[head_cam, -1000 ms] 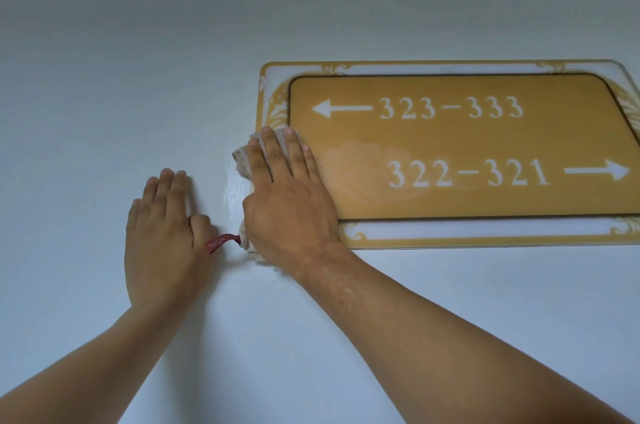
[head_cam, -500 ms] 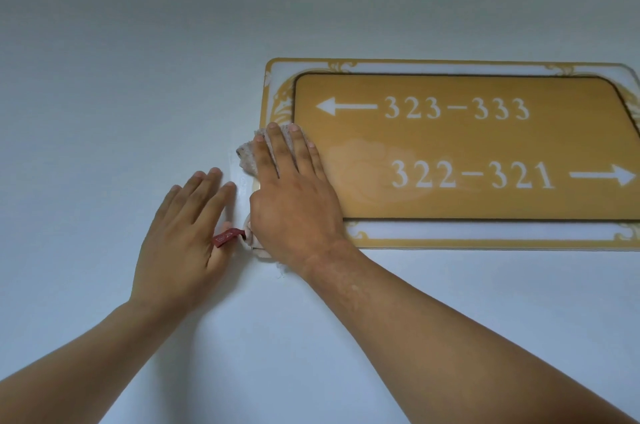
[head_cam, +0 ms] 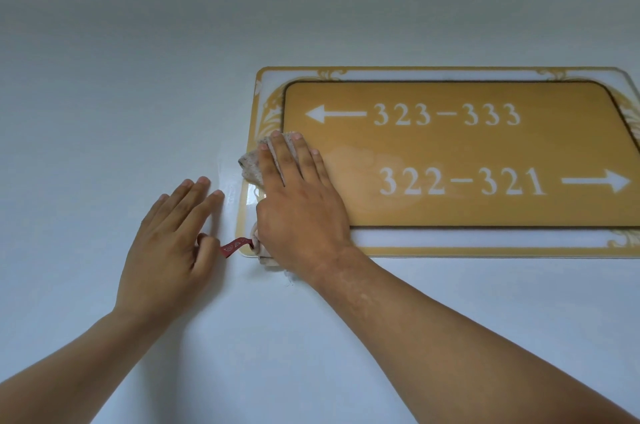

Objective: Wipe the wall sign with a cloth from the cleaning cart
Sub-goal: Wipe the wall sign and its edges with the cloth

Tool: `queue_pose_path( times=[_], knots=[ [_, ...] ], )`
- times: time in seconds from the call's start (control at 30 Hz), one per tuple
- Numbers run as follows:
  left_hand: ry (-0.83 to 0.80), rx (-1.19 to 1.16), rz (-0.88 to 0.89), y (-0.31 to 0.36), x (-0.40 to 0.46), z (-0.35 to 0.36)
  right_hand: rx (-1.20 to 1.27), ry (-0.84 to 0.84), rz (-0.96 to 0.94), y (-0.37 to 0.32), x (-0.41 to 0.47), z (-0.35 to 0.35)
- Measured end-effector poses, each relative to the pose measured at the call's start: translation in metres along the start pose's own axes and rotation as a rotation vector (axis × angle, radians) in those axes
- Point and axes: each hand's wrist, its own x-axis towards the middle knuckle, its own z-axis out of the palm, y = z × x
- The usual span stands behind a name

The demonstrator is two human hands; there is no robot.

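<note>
Now | right hand (head_cam: 301, 209) spread flat, pressing cloth (head_cam: 250, 165) on left end of sign (head_cam: 485, 153) | left hand (head_cam: 166, 250) spread flat on wall (head_cam: 138, 77) beside sign, thumb next to red tag (head_cam: 235, 246) of cloth

Bare left forearm (head_cam: 69, 364), bare right forearm (head_cam: 433, 330) with whitish smudges, left hand (head_cam: 166, 247), right hand (head_cam: 301, 212), short pale nails

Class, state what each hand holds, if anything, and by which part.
Neither hand grips anything. The right hand presses the cloth flat against the left end of the sign; the left hand rests open on the wall.
</note>
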Motion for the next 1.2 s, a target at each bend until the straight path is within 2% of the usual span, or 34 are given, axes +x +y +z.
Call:
queue_pose_path(
  times=[0.43,0.67,0.93,1.1,1.2],
  knots=[
    [0.017,0.022,-0.008,-0.003,0.000,0.004,0.019,-0.032,-0.007,0.020,-0.010,-0.010],
    [-0.029,0.070,0.005,-0.004,-0.003,0.005,-0.009,-0.048,-0.030,0.032,-0.012,-0.010],
    [0.066,-0.104,-0.201,0.038,0.006,0.012,0.027,-0.045,-0.030,0.034,-0.013,-0.014],
    [-0.037,0.007,0.078,0.052,0.010,0.023,0.051,-0.047,-0.023,0.039,-0.014,-0.015],
    [-0.064,0.043,0.128,0.054,0.012,0.026,0.053,-0.038,-0.015,0.046,-0.015,-0.014]
  ],
)
